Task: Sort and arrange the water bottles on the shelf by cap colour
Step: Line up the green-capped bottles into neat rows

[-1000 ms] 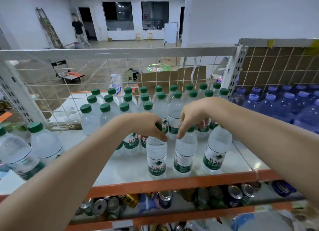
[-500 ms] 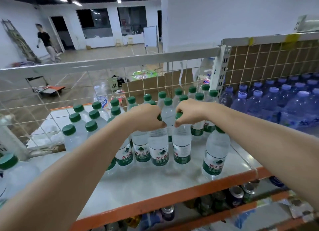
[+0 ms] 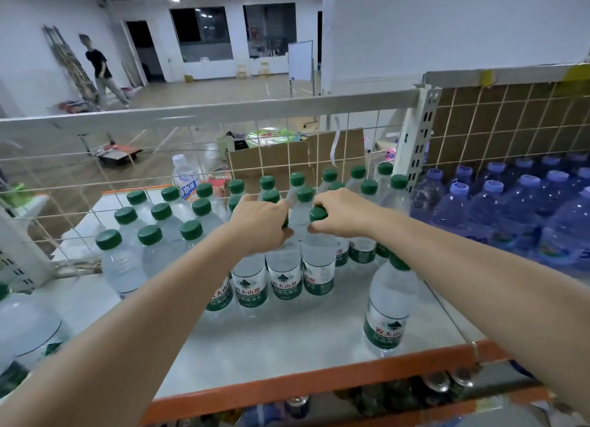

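Several clear water bottles with green caps (image 3: 150, 235) stand in rows on the white shelf (image 3: 287, 340). My left hand (image 3: 260, 225) grips the neck of a green-capped bottle (image 3: 284, 273) in the front row. My right hand (image 3: 341, 214) grips the neck of the neighbouring green-capped bottle (image 3: 317, 267), whose cap shows beside my fingers. One green-label bottle (image 3: 388, 311) stands alone near the front right edge under my right forearm. Bottles with purple caps (image 3: 491, 203) fill the bay to the right.
A wire mesh back panel (image 3: 127, 171) and a white upright post (image 3: 418, 145) bound the bay. The orange front rail (image 3: 287, 385) runs along the shelf edge, with cans below. Large green-capped bottles (image 3: 25, 327) stand at the left. A person walks in the far room.
Both hands have pushed their two bottles away from the front edge into line with the green-capped group. The camera has shifted, and the lone right bottle stays near the front.
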### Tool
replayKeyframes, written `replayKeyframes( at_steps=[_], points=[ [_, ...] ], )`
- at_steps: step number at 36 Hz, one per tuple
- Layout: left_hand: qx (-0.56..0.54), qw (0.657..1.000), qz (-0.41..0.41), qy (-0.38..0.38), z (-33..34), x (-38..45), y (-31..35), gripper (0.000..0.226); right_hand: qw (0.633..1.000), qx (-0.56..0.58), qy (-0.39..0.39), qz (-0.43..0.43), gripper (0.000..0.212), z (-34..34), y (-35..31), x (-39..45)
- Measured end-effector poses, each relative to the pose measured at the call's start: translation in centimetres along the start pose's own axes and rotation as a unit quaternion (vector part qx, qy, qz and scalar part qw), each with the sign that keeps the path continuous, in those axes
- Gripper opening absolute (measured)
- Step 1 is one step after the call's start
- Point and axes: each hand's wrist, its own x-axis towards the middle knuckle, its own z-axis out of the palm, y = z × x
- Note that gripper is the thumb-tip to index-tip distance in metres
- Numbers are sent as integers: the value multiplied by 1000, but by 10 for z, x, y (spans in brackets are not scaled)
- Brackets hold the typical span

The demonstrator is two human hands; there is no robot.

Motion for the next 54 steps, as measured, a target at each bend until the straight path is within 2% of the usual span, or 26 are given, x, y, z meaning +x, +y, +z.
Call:
replayKeyframes(
  at_steps=[2,6,11,17,19,22,29,33,35,38,45,54],
  points=[
    [-1,1000,-5,-2,2,3,-1,31,1000,2,4,-9,27,1,1,2],
    [-8,1000,-3,-10,4,7,-4,23,1000,3,9,-10,34,0,2,7],
    [-18,999,-16,-22,2,11,0,28,1000,22,-10,5,34,0,7,12],
    [-55,998,-28,14,6,12,8,37,998,48,-46,-5,54,-8,9,4],
    [-78,996,-29,43,4,13,11,39,997,54,-43,-21,49,-15,13,-3],
    [-114,991,-30,67,0,14,17,38,998,52,-22,-35,38,-18,21,-11],
    [-157,983,-30,93,-5,1,29,37,999,40,6,-18,39,-17,28,-19],
    [-172,975,-42,135,-9,-11,29,42,995,-37,87,3,30,-15,21,-19],
    [-184,969,-56,157,-11,-19,26,38,989,-48,136,11,27,-17,16,-21],
    [-198,962,-75,174,-14,-36,21,33,986,-42,160,2,24,-20,5,-25],
    [-203,957,-125,164,-8,-85,-7,30,989,-7,142,-41,22,-3,-41,-31],
    [-184,935,-219,208,5,-163,-89,24,992,9,87,-88,22,39,-139,-34]
  ],
)
